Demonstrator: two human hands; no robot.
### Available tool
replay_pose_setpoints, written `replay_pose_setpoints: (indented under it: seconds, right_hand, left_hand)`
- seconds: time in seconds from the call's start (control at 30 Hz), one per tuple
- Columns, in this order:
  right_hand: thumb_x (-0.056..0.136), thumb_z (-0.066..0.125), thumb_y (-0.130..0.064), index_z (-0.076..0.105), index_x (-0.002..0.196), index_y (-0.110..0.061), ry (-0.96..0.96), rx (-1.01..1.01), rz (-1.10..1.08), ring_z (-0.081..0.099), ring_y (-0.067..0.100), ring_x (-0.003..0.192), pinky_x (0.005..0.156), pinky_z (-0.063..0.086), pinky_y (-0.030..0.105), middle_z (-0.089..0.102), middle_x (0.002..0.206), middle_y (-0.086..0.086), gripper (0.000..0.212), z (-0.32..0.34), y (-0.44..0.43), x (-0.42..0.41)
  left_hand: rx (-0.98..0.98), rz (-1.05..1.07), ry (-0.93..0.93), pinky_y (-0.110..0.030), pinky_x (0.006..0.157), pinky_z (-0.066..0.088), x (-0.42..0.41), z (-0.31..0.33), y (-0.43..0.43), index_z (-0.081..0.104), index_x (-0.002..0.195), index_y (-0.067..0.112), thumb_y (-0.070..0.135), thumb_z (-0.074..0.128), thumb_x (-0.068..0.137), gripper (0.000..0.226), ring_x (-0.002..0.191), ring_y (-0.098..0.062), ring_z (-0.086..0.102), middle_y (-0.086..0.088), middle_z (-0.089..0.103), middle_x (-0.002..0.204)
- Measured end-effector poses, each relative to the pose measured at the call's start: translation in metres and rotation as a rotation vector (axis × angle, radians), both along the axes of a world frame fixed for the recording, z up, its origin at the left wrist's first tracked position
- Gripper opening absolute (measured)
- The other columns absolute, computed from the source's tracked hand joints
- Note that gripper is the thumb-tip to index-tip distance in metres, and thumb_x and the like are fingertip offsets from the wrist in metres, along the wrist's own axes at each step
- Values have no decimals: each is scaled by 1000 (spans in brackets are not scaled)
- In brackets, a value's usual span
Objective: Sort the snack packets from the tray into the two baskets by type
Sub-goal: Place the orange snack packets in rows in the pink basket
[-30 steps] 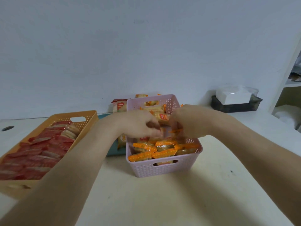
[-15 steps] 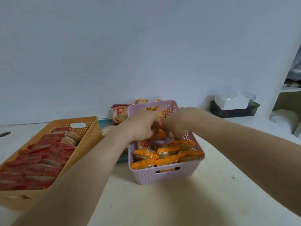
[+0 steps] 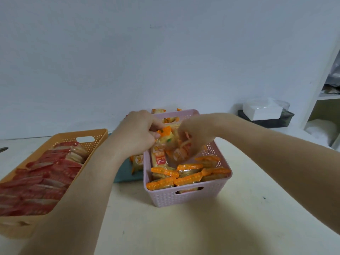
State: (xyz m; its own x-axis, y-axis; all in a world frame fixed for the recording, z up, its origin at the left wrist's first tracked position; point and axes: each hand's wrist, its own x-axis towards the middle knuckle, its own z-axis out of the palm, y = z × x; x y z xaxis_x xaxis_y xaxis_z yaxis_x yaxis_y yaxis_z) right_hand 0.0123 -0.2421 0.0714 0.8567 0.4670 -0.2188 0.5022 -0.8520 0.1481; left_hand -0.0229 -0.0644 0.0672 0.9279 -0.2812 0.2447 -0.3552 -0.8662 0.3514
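Observation:
A pink basket (image 3: 187, 196) in the middle holds several orange packets (image 3: 184, 173) lined up along its front. Over its back half my left hand (image 3: 137, 134) is shut on an orange packet (image 3: 166, 135), and my right hand (image 3: 195, 133) grips another orange packet (image 3: 181, 152), blurred. One more orange packet (image 3: 159, 159) stands upright below my left hand. At the left, an orange basket (image 3: 60, 138) is filled with red packets (image 3: 42, 173). Between the baskets lies the teal tray (image 3: 125, 172), mostly hidden by my left arm, with an orange packet (image 3: 138, 162) on it.
A dark box (image 3: 266, 120) with a white container on it sits at the back right by the wall. White shelving (image 3: 325, 100) stands at the far right. More packets (image 3: 158, 111) peek out behind the pink basket. The table (image 3: 184, 232) is pale.
Both hands have lifted a little and shifted toward the back of the pink basket, holding orange packets above it. The view has tilted slightly upward.

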Motion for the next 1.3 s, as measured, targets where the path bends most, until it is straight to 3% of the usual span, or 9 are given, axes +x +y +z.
replay_pose_setpoints:
  seconds: [0.17,0.27,0.43,0.57,0.73,0.83,0.97,1.17,1.3]
  right_hand:
    - [82,70,-25,65,112,-28,-191,112,-4,56,20,90,74,49,31,56,91,-3,31,17,-21,-15]
    - [83,67,-18,59,120,-28,-154,134,-16,52,19,89,73,49,32,53,94,-3,40,7,-23,-30]
    - [90,51,-21,60,113,-22,-100,48,-30,53,21,95,81,42,38,58,100,-3,26,-8,-22,-44]
    - [97,40,-24,56,105,-17,-46,4,-76,44,22,93,84,30,43,50,95,-2,19,-11,-19,-48]
    - [98,39,-33,61,122,-25,49,307,-87,54,21,108,94,44,40,59,112,-2,34,-1,-22,-53]
    - [97,44,-47,64,121,-30,25,326,-2,57,16,103,88,46,34,65,113,-6,35,-8,-19,-54]
    - [95,52,-39,70,115,-29,-22,364,42,53,10,83,68,38,22,67,97,-7,28,-20,-19,-48]
    - [95,52,-31,73,99,-21,-91,459,-18,58,14,82,71,45,28,69,91,-5,23,-32,-20,-48]
    - [94,47,-30,68,99,-21,-203,504,-73,59,19,87,71,47,32,67,93,-2,23,-41,-16,-53]
  left_hand:
    - [116,-67,77,-27,80,47,0,-7,-24,71,115,20,11,62,91,27,101,-17,62,2,69,112]
    - [208,-140,182,-30,69,53,2,-15,-37,74,97,15,11,60,91,15,84,-20,65,-4,72,93]
    - [227,-228,318,-18,62,49,2,-14,-38,71,113,22,15,58,94,24,77,-2,65,7,70,91]
    - [118,-223,331,-6,40,37,0,-15,-38,69,115,23,12,53,97,26,48,9,58,9,64,68]
    - [23,-124,177,-23,63,49,8,-12,-28,70,110,25,14,51,98,26,67,-1,64,10,69,84]
    - [372,-1,-81,-32,69,54,23,-14,-16,71,107,31,24,60,89,22,78,-10,62,9,69,101]
    - [775,22,85,-48,92,37,31,-31,-23,60,106,30,41,67,80,29,101,-19,53,6,63,98]
    - [638,34,-83,-47,93,33,27,-31,-22,55,96,30,34,69,80,21,99,-19,56,8,60,90]
    - [452,-24,-92,-36,88,39,9,-25,-11,60,115,36,40,72,81,36,105,-17,54,9,61,108]
